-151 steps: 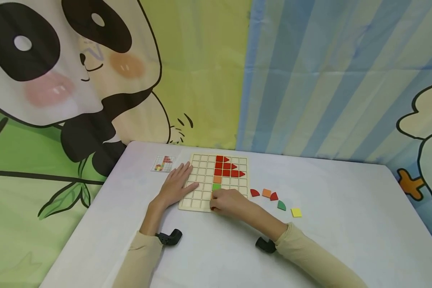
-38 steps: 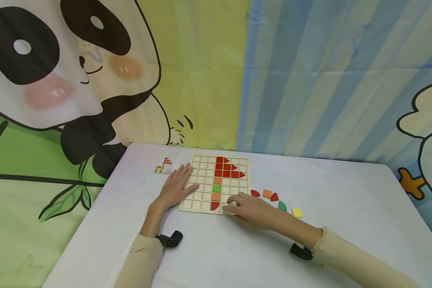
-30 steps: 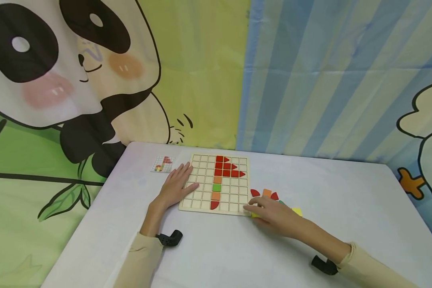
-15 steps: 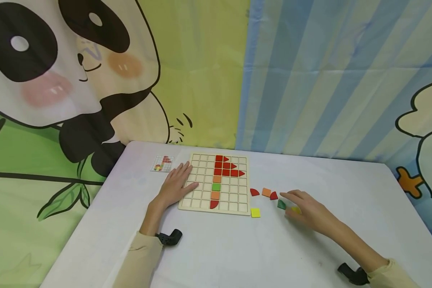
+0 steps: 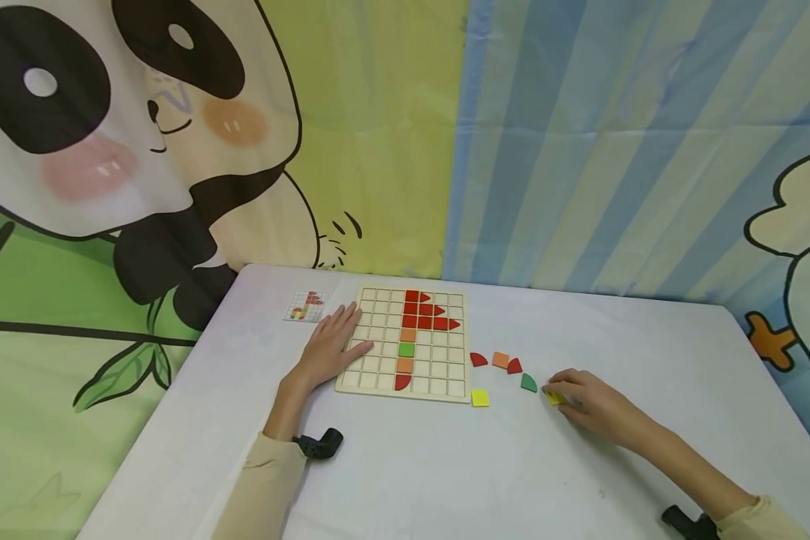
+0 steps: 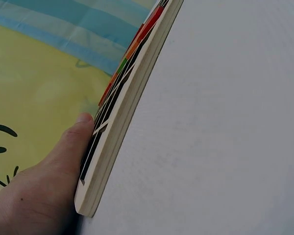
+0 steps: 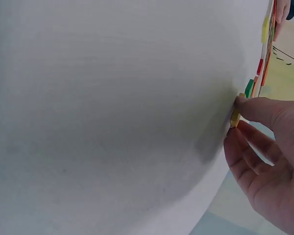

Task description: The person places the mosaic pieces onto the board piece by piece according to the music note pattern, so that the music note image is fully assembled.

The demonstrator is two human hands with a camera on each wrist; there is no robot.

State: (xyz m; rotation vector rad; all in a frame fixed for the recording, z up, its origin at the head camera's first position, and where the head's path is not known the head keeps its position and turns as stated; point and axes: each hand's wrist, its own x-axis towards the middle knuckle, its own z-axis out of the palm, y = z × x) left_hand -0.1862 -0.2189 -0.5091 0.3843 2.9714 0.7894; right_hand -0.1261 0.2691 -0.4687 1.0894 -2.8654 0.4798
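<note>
My right hand [image 5: 594,401] pinches a yellow square tile [image 7: 235,117] between thumb and fingertips, low over the white table, right of the board. My left hand [image 5: 331,349] lies with fingers spread on the left edge of the wooden grid board [image 5: 378,381]; in the left wrist view its thumb [image 6: 78,134] rests along the board's edge. On the board stand red squares and triangles [image 5: 425,324], then a column of an orange square [image 5: 408,335], a green square [image 5: 406,350], another orange square [image 5: 404,365] and a red quarter-circle [image 5: 402,382].
Right of the board lie two red quarter-circles [image 5: 478,360], an orange square [image 5: 501,360] and a green quarter-circle [image 5: 529,382]. Another yellow square [image 5: 480,398] sits by the board's lower right corner. A small pattern card [image 5: 306,306] lies behind the left hand.
My right hand has left the board's bottom row, baring the red quarter-circle there, and moved right to pinch the far yellow tile. The near yellow tile came into sight. My left hand stays put.
</note>
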